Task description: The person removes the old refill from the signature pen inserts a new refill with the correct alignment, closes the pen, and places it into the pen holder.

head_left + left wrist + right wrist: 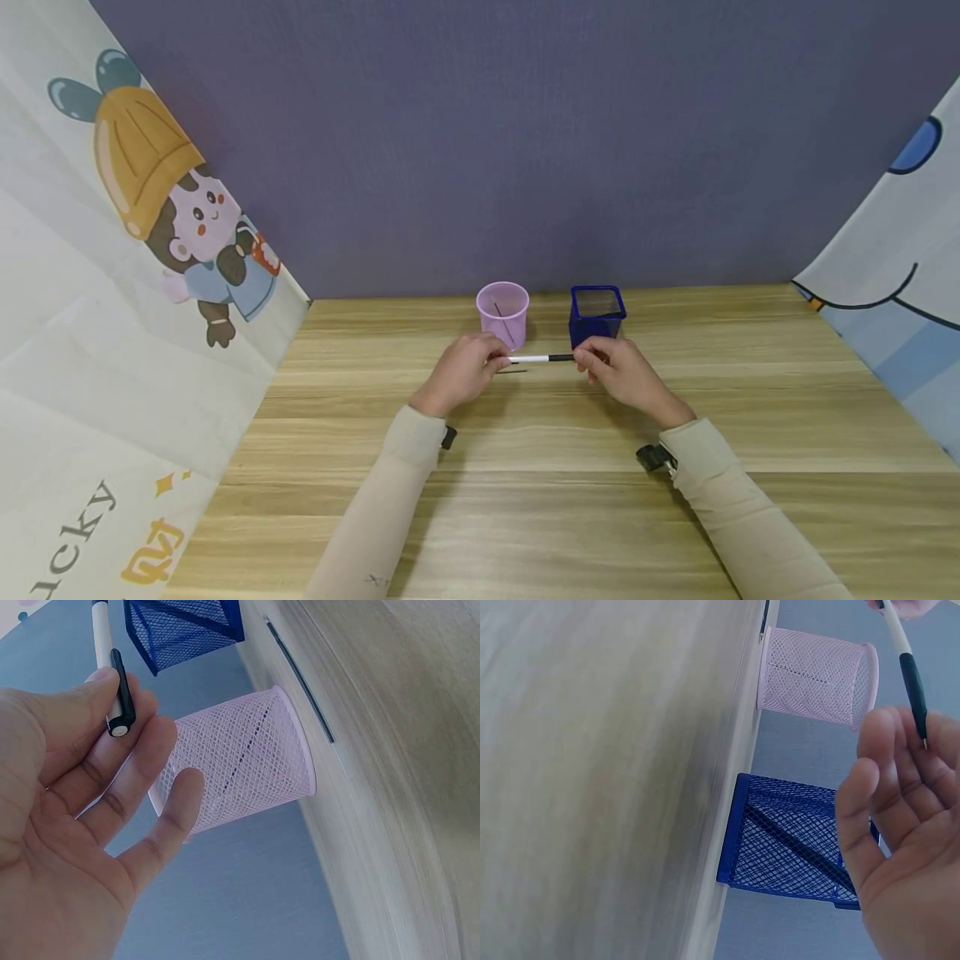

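A white and black pen (528, 359) is held level between the two hands, over the table in front of the two holders. My left hand (465, 371) pinches its clip end between thumb and fingers; the left wrist view shows the black clip (121, 694) there, with the other fingers spread. At the pen's dark end, the thumb and finger of my right hand (622, 373) close around the tip (924, 741). Just below the left end lies a thin dark rod (300, 681), like a pen refill, on the table.
A round pink mesh holder (487, 322) stands behind the left hand, a thin dark stick leaning inside. Behind the right hand stands a square blue mesh holder (584, 330) with a dark slim item in it. The wooden table (525, 517) meets a grey-blue back panel (540, 167).
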The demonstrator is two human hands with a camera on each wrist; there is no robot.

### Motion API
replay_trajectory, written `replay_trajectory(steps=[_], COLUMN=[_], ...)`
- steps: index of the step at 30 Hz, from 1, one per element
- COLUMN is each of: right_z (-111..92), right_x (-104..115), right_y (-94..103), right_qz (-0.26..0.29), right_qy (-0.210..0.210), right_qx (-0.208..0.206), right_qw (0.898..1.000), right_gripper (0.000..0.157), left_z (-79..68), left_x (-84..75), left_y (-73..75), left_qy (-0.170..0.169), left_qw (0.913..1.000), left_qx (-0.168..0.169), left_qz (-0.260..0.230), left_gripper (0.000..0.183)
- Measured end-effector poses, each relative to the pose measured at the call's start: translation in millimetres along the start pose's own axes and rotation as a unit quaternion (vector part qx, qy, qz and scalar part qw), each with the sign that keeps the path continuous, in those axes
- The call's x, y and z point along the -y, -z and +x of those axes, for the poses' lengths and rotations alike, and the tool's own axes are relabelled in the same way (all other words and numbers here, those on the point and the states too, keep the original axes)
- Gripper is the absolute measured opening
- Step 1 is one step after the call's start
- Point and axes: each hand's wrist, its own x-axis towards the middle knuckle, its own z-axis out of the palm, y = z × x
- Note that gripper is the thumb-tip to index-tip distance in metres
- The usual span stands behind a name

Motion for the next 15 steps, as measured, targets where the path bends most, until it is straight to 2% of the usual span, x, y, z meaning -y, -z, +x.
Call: replay_trajectory(steps=[7, 15], right_z=[-0.6, 0.4], right_x=[1.7, 3.6], right_y=[0.9, 1.4], right_qz=[0.028, 0.026], right_qy=[-0.008, 0.002], right_qx=[-0.016, -0.029], right_qw=[0.999, 0.999], right_gripper=[0.014, 0.01], left_z=[-0.7, -0.3], left_x=[1.0, 2.9], left_y=[1.2, 0.9], left_qy=[0.005, 0.005], left_qw=[1.0, 1.0], left_qx=[0.002, 0.001], left_qz=[-0.003, -0.001], left_gripper=[0.012, 0.011])
